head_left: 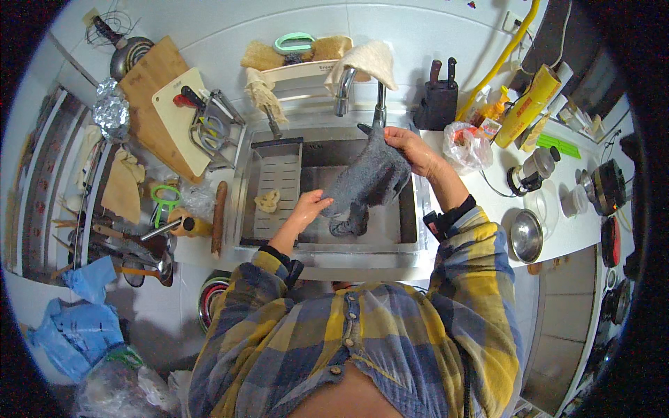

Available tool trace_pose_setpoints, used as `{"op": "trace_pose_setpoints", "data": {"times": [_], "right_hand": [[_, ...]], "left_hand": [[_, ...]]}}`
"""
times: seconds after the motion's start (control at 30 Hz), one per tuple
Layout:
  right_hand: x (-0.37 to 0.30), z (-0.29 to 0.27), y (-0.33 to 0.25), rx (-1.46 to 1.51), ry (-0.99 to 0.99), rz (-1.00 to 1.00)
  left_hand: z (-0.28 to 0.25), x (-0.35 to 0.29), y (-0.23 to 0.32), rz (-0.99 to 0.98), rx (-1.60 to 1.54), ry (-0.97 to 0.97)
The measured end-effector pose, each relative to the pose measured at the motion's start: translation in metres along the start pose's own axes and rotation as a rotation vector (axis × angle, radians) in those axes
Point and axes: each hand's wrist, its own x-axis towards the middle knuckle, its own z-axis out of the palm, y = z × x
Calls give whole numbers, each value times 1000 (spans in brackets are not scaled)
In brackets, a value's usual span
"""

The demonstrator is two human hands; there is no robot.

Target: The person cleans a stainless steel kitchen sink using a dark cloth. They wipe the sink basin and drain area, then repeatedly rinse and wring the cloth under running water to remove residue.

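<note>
A dark grey cloth (369, 174) is stretched between my two hands above the steel sink (411, 216). My left hand (306, 209) pinches its lower left edge, while my right hand (414, 150) grips the upper right corner near the faucet (380, 104). The cloth's lower part hangs in dark folds into the basin. Left of the cloth, a slotted drain tray (279, 171) sits in the sink with a crumpled pale cloth (267, 201) on it.
A knife block (437, 101) stands behind the sink on the right, near a plastic bag (467, 148). Cutting boards (178, 115) lean at the left, with a rolling pin (219, 219) beside the sink. A steel bowl (526, 235) rests on the right counter.
</note>
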Motion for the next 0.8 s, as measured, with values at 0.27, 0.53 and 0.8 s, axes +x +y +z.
{"op": "trace_pose_setpoints", "data": {"times": [0.27,0.53,0.8], "right_hand": [[-13,-37,26,-162,91,142],[0,-65,59,-791,228,19],[-4,-51,61,-722,-1,165]], "left_hand": [[-13,-15,49,-92,-226,84],[-23,-2,58,-132,-211,38],[-44,3,51,-135,-279,50]]}}
